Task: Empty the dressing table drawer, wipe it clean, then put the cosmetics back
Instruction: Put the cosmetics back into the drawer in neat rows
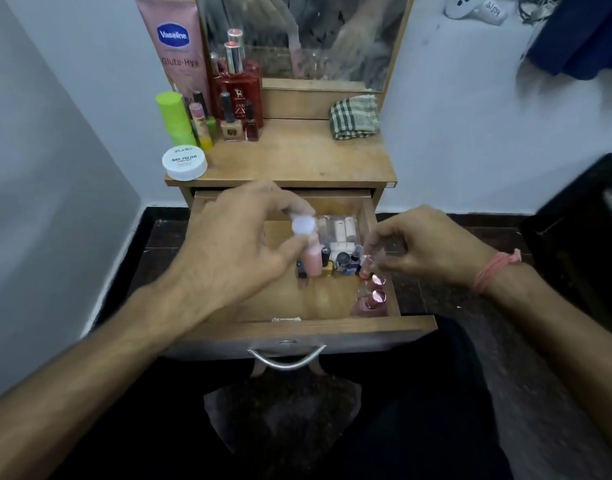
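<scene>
A pink bottle (311, 261) is being gripped by the left hand (235, 244) and a small bottle (366, 265) pinched by the right hand (425, 247) over the drawer (297, 327); each is best being kept upright and carried towards 12 o'clock onto the tabletop (297, 157).

We see dim, even indoor light. The mirror (304, 39) shows smeared, hazy reflections, and below it both hands blur softly over the drawer (297, 327). Walls either side of the mirror bow outward, and the floor beneath falls into near-black shadow.

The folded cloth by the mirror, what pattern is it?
Green-and-white checks on the cloth, seen in the head view.
</scene>
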`<state>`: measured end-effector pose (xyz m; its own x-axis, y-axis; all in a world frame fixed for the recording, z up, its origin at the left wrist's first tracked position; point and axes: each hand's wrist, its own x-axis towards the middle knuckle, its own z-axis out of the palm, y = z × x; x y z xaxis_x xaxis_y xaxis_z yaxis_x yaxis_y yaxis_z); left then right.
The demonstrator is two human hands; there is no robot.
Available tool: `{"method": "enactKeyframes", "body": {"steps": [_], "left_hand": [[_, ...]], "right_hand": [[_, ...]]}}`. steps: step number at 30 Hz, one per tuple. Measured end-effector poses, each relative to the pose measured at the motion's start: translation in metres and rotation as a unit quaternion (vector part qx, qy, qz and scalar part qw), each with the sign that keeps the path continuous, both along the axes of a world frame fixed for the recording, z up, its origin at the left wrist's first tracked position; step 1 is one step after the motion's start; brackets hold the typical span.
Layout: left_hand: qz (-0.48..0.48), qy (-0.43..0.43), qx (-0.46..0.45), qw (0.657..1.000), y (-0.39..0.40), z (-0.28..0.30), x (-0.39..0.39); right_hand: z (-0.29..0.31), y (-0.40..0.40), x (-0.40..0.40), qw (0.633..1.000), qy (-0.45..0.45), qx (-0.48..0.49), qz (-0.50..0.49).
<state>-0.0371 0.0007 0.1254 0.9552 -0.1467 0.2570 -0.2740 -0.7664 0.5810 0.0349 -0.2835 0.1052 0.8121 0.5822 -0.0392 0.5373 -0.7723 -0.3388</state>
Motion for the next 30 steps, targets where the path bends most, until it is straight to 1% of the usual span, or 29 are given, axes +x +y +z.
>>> {"method": "enactKeyframes", "body": {"steps": [4,10,16,22,26,30], "left_hand": [[0.014,0.033,-0.016,0.999,-0.002,-0.011,-0.015],[0.030,0.070,-0.035,0.996,0.002,-0.019,-0.024],[0.058,0.104,-0.034,0.992,0.013,-0.032,-0.026],[0.065,0.140,-0.005,0.988,0.026,-0.037,-0.012],[0.048,0.181,0.033,0.982,0.030,-0.047,0.016],[0.034,0.221,0.057,0.973,0.027,-0.058,0.044]], "right_hand": [[-0.011,0.006,0.006,0.997,-0.044,-0.064,0.018],[-0.010,0.016,0.011,0.991,-0.046,-0.120,0.029],[-0.007,0.016,0.016,0.989,-0.034,-0.135,0.049],[0.007,0.009,0.020,0.993,-0.013,-0.101,0.063],[0.018,0.015,0.020,0.998,-0.015,-0.038,0.052],[0.017,0.041,0.022,0.998,-0.002,0.021,0.054]]}}
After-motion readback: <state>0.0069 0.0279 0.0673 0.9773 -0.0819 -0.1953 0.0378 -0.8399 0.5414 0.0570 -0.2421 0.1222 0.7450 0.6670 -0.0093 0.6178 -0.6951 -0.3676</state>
